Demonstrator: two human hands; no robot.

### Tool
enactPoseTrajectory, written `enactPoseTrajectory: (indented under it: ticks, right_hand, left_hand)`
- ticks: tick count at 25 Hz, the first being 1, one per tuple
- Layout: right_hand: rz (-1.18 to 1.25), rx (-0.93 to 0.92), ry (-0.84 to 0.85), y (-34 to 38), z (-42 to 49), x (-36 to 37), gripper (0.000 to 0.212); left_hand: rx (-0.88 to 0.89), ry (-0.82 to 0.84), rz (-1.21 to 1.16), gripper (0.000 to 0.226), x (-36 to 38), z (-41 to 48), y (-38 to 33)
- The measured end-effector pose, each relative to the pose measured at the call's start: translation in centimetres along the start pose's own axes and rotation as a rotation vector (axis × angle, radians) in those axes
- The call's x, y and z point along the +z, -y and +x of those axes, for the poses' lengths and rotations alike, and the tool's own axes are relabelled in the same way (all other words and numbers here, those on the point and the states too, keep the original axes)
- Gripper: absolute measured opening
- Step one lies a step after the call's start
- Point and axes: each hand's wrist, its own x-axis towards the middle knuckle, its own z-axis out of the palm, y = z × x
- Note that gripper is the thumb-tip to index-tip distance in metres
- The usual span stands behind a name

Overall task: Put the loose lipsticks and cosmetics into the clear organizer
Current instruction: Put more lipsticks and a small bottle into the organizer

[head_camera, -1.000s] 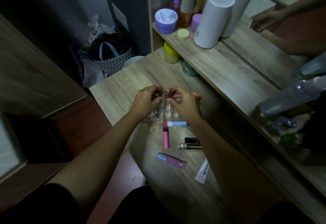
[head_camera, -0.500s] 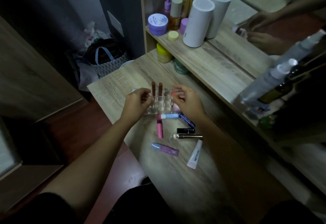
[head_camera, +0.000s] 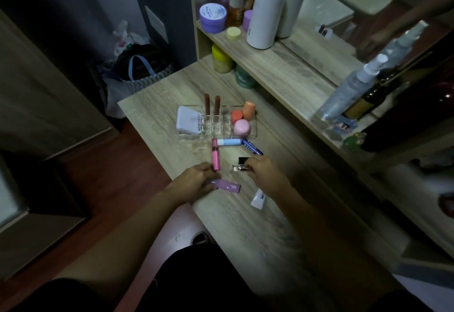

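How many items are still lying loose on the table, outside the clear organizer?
7: pink tube, blue-white stick, navy stick, black case, silver tube, lilac tube, white tube. Hands may hide more.

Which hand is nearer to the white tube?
Right. The right hand is just above the white tube, its wrist passing right beside it. The left hand is farther left, at the purple tube.
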Motion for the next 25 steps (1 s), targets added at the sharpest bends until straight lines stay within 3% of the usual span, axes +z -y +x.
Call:
enactPoseTrajectory:
  ticks: [8,10,13,15,18,21,25]
  right_hand:
    - [-0.115,-0.129,0.029,0.4,-0.4,1.0,0.032]
    - [0.017,-0.121,-0.033,0.8,-0.8,0.0,0.03]
    - [0.381,-0.051,-0.274,1.2,-0.2,-2.8,0.032]
    - [0.659,0.021,-0.359,1.5,1.1,-5.1,0.036]
    - [1.074,0.133,-0.404,2.3,3.5,-7.8,0.024]
    - [1.131,0.179,-0.469,3.1,5.8,-8.5,0.029]
    - [1.037,0.193,-0.508,3.8,8.6,-8.0,0.036]
  left_hand:
    - [-0.025,-0.03,0.165,0.049,1.3,-0.7,-0.8]
    - [-0.028,-0.058,-0.048,0.038,0.6,-1.2,-1.0]
    - [-0.096,-0.208,-0.296,0.021,-1.9,-1.1,-0.7]
    - [-0.131,-0.315,-0.317,0.019,-4.5,-0.4,-0.4]
    - [-0.097,-0.469,-0.2,0.019,-8.3,1.5,0.5]
    - [-0.089,-0.563,-0.089,0.021,-10.4,3.1,1.3]
    - [-0.085,-0.561,-0.001,0.019,-10.6,4.9,2.1]
